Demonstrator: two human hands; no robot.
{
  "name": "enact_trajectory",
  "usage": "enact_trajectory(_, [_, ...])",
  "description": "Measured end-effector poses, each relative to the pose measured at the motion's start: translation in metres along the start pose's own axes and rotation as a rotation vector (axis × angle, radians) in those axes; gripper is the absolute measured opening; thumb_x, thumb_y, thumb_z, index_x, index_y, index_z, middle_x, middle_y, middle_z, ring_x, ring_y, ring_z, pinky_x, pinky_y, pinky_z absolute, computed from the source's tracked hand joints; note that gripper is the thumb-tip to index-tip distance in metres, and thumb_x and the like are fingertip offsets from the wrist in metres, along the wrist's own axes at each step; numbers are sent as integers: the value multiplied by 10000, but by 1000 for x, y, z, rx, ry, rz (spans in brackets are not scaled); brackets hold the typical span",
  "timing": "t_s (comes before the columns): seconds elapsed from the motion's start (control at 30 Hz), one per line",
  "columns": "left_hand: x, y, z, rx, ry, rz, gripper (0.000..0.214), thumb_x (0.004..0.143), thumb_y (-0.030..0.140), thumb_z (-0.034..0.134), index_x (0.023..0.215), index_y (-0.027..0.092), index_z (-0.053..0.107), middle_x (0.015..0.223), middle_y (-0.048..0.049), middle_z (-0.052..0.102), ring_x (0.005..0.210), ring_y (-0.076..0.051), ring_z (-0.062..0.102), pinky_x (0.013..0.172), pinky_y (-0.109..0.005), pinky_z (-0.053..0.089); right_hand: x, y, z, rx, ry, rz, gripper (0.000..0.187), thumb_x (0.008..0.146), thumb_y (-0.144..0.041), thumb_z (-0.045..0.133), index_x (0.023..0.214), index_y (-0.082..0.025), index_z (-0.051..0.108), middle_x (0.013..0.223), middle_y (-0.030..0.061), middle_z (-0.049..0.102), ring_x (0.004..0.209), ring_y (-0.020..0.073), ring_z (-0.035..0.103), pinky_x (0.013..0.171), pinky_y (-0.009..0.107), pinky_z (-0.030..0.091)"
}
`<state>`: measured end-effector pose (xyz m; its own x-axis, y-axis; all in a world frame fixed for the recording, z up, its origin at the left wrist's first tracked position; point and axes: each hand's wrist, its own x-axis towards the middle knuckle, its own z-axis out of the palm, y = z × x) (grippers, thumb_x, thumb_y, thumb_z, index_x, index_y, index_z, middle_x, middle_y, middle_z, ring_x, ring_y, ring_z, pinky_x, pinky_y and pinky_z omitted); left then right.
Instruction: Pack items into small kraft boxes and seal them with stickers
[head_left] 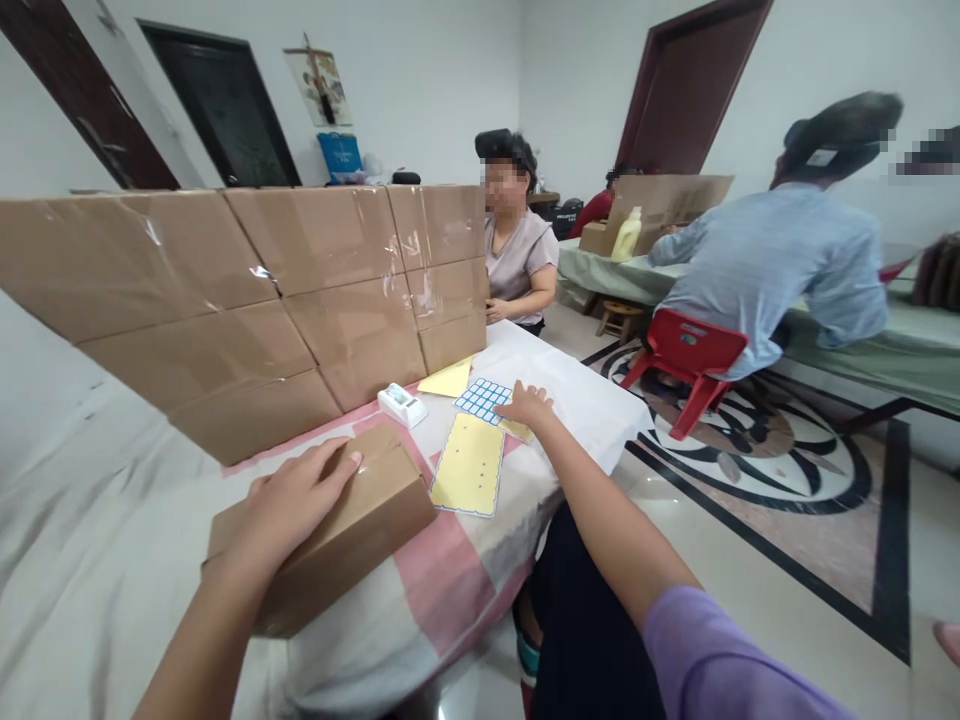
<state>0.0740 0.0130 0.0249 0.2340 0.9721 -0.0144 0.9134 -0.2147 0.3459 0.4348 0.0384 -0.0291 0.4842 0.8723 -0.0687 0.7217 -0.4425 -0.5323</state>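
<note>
My left hand (307,495) lies on top of a closed cardboard box (360,525) at the table's near side, its fingers stretched over the taped lid. My right hand (526,405) reaches across the table with its fingers apart, at the right edge of a sheet of blue-framed white labels (480,398). Partly under that hand is a small yellow piece (517,430). Nearer to me lies a yellow card with a scalloped blue border (469,468). Behind it are a small white device with a display (403,405) and another yellow sheet (448,379).
Stacked cardboard boxes (337,290) form a wall along the table's far left side. A person (520,240) sits beyond the table (585,395). On the right, another person sits on a red chair (694,355) at a second table (592,268), where a yellow bottle (627,237) stands.
</note>
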Motion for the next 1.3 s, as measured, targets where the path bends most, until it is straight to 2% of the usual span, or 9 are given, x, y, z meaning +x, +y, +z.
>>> enact_trajectory(0.13, [-4,4,-1,9,38,28,527,959,617,339,1288,322,628,1380,-97,662,1296,-420,566,1096,-646,325,8,20,15,14,12,110,767,659,-241,819,1338,-64,508,1468,311,430,1438,476,300,1145,628,196])
enact_trajectory(0.23, [-8,8,-2,18,58,39,514,965,595,352,1295,311,623,1403,-93,648,1305,-408,558,1105,-641,319,12,25,16,129,-26,144,667,684,-215,778,1284,-79,523,1341,285,561,1324,424,480,1096,570,335])
enact_trajectory(0.33, [-11,12,-5,23,51,31,518,967,579,357,1311,290,616,1410,-92,642,1311,-391,554,1107,-610,330,18,27,8,329,-117,126,449,757,-288,717,1154,-140,571,1101,178,698,1026,309,674,857,417,538])
enact_trajectory(0.43, [-15,18,-8,38,88,29,494,962,548,384,1293,275,628,1393,-97,650,1304,-382,555,1092,-580,349,19,24,4,533,-185,59,250,799,-317,662,990,-177,583,881,101,711,806,243,693,661,330,551])
enact_trajectory(0.6, [-33,39,-9,118,341,140,365,953,469,468,1174,254,664,1253,-95,700,1200,-368,584,1045,-576,343,-1,2,6,785,-293,-157,193,753,-309,669,764,-214,503,701,-2,615,639,156,600,600,264,484])
enact_trajectory(0.77, [-47,94,8,111,628,420,187,991,319,490,980,251,664,1063,-48,741,1031,-265,636,938,-455,381,-31,-19,2,916,-458,-423,280,774,-402,646,682,-208,468,632,-44,498,591,117,480,563,236,383])
enact_trajectory(0.87, [-36,127,23,152,591,493,226,1012,292,457,1060,240,672,1060,-68,736,1021,-269,636,883,-435,402,-45,-24,-6,954,-510,-629,270,815,-397,599,685,-211,452,648,-47,459,593,119,432,564,242,357])
enact_trajectory(0.97, [-19,148,32,241,526,465,319,999,335,499,1261,201,621,1177,-118,702,1093,-317,607,886,-456,405,-54,-23,-15,900,-448,-742,218,843,-328,533,681,-215,441,647,-40,444,609,132,424,576,248,364])
enact_trajectory(1.3, [-5,160,42,296,489,536,283,1017,281,449,1125,204,698,1079,-80,750,994,-280,645,853,-442,393,-58,-16,-34,646,-233,-1084,214,870,-173,434,773,-185,625,825,26,636,802,191,592,782,301,442])
